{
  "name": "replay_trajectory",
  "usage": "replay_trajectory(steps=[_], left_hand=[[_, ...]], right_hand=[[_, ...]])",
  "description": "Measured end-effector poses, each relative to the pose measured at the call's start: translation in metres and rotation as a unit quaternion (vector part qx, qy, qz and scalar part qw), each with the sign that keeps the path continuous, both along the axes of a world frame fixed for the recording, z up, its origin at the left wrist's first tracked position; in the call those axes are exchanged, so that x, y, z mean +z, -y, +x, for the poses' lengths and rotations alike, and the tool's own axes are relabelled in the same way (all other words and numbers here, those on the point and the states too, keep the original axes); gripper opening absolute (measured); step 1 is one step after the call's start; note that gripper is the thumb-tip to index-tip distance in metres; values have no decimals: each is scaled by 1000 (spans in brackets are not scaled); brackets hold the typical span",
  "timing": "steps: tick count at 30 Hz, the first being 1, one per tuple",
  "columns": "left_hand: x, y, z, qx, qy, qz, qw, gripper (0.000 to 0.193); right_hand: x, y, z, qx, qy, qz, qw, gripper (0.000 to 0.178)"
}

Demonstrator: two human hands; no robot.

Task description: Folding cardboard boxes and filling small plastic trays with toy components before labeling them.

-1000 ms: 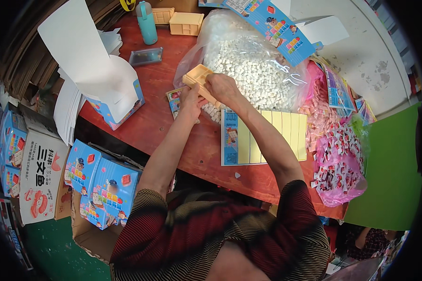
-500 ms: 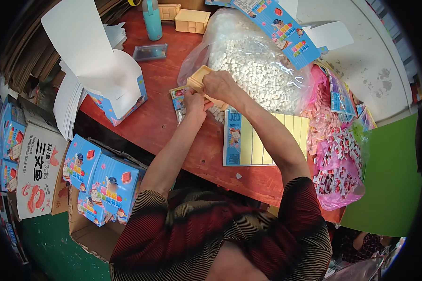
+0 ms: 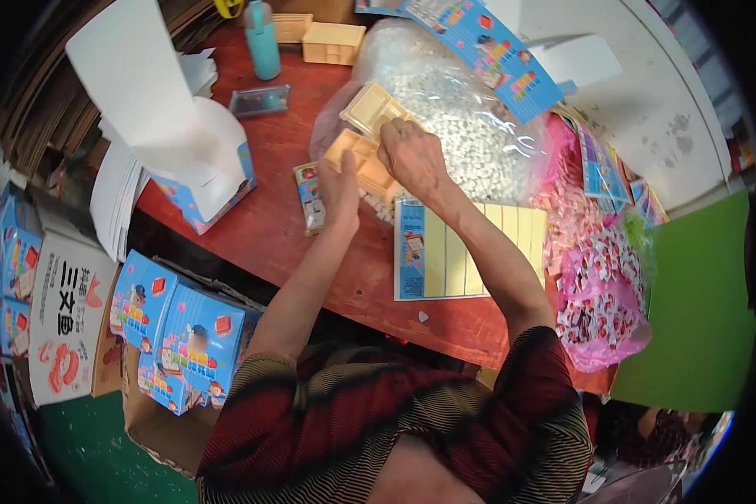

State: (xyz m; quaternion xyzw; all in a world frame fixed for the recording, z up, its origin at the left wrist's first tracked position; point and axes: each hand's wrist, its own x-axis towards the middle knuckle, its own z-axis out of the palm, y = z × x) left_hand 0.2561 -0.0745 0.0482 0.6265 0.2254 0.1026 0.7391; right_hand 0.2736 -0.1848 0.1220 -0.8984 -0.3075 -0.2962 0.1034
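Observation:
A small cream plastic box (image 3: 359,156) with compartments lies opened out between my hands, its lid (image 3: 375,107) folded back on the far side. My left hand (image 3: 338,195) grips the near left end of the box, thumb along the edge. Curled fingers of my right hand (image 3: 413,155) close on the right side, where lid and base meet; its fingertips are partly hidden. Beneath and left of my left hand lies a flat colourful packet (image 3: 309,200). A large clear bag of small white cubes (image 3: 470,126) spreads out behind my right hand.
A yellow sheet with a blue printed strip (image 3: 470,250) lies by my right forearm. Pink bags of small packets (image 3: 601,294) sit at right. On the left are an open display carton (image 3: 227,181) and stacked blue boxes (image 3: 202,332). A teal bottle (image 3: 262,42) stands at back.
The cream box has gone from mostly covered by my hands to opened out, lid folded away. My right hand has shifted slightly right and down; the view has also shifted a little.

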Motion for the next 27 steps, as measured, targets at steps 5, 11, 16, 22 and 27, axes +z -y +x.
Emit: replay_trajectory(steps=[5,11,16,22,27], left_hand=[[45,14,-20,-140,110,-297,938,35],[27,39,-2,-107,41,-356,928,35],[44,65,5,-4,57,-279,959,37],[44,87,18,21,8,-245,969,38],[26,103,36,49,11,-225,973,38]], right_hand=[[-19,16,-32,59,-7,11,998,9],[-30,85,-2,-54,-182,240,952,24],[-79,103,23,-126,-172,87,973,50],[-89,111,36,-182,-192,65,962,39],[-80,125,47,-227,-294,460,806,30]])
